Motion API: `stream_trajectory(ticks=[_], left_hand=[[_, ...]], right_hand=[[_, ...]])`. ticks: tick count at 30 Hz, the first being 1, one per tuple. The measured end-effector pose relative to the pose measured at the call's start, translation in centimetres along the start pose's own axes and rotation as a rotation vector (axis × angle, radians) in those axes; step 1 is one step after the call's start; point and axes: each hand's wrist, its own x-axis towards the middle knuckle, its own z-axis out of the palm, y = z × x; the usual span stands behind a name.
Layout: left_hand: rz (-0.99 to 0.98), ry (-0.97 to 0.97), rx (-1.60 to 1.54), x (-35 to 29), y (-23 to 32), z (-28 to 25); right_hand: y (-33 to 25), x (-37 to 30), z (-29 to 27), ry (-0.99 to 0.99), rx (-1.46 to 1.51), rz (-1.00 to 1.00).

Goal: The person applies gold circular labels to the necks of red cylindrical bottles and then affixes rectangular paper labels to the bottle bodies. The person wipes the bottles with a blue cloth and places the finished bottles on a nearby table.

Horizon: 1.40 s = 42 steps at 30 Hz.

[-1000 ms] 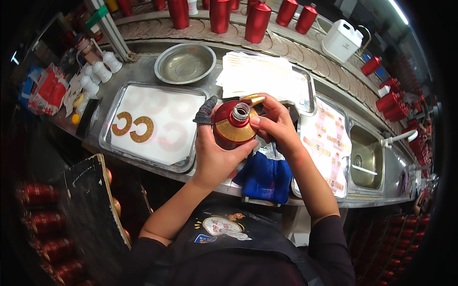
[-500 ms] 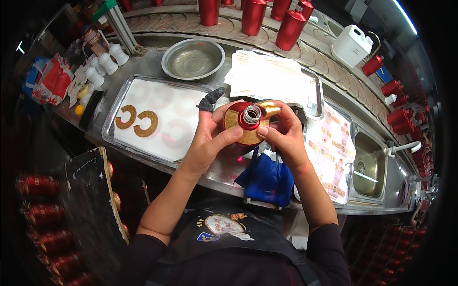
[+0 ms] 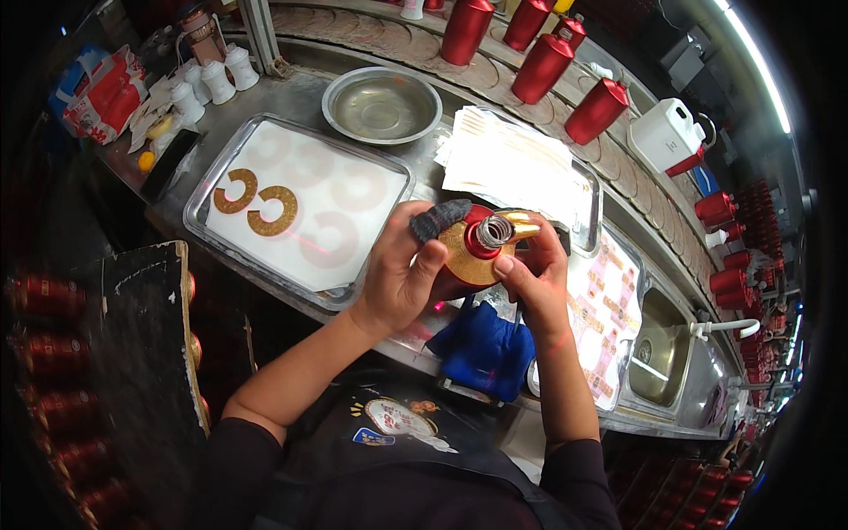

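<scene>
Over the counter's front edge, both of my hands hold a red bottle (image 3: 452, 284) with a bare, clear threaded neck. A gold C-shaped label (image 3: 465, 259) lies around its shoulder, and one end (image 3: 523, 228) curls up at my right fingers. My left hand (image 3: 395, 272) is wrapped round the bottle's left side, a dark cover on one finger. The right hand (image 3: 541, 276) grips the other side, thumb pressed on the label near the neck. Two more gold C-shaped labels (image 3: 272, 212) lie on a white backing sheet (image 3: 349, 199) in a metal tray (image 3: 196, 212) to the left.
A metal bowl (image 3: 382, 75) and stacked white sheets (image 3: 508, 159) stand behind my hands. A blue cloth (image 3: 486, 352) hangs in front. On the right are printed label sheets (image 3: 605, 327) and a sink (image 3: 658, 353). Red bottles (image 3: 543, 66) stand on a slatted conveyor (image 3: 371, 31) beyond.
My left hand has shifted its grip down the bottle's side, its thumb coming off the label's front. The bottle now tilts a little to the right. The view has turned slightly.
</scene>
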Motion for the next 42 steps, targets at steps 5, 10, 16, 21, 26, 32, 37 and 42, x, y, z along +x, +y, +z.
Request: stream_trajectory(ticks=[5, 10, 16, 21, 26, 32, 37, 42], left_hand=[[0.132, 0.021, 0.183, 0.2, 0.9, -0.6], [0.174, 0.045, 0.384, -2.7, 2.3, 0.0], [0.173, 0.043, 0.659, -4.1, 3.8, 2.0], [0.181, 0.035, 0.729, -4.0, 4.6, 3.2], [0.147, 0.196, 0.532, -3.6, 3.6, 3.3], [-0.165, -0.011, 0.253, -0.1, 2.1, 2.2], [-0.213, -0.159, -0.148, 0.5, 2.2, 0.1], [-0.251, -0.218, -0.145, 0.7, 2.0, -0.4]], right_hand=[[0.3, -0.1, 0.1, 0.025, -0.018, -0.019], [0.4, 0.1, 0.2, 0.008, 0.021, -0.033], [0.7, 0.3, 0.3, 0.015, -0.029, -0.074], [0.5, 0.6, -0.6, -0.002, -0.006, -0.086], [0.8, 0.9, -0.5, 0.020, 0.006, -0.146], [1.0, 1.2, -0.4, 0.019, 0.122, -0.154], [0.8, 0.4, -0.2, 0.042, 0.127, -0.071], [0.8, 0.1, 0.3, 0.102, 0.184, -0.058]])
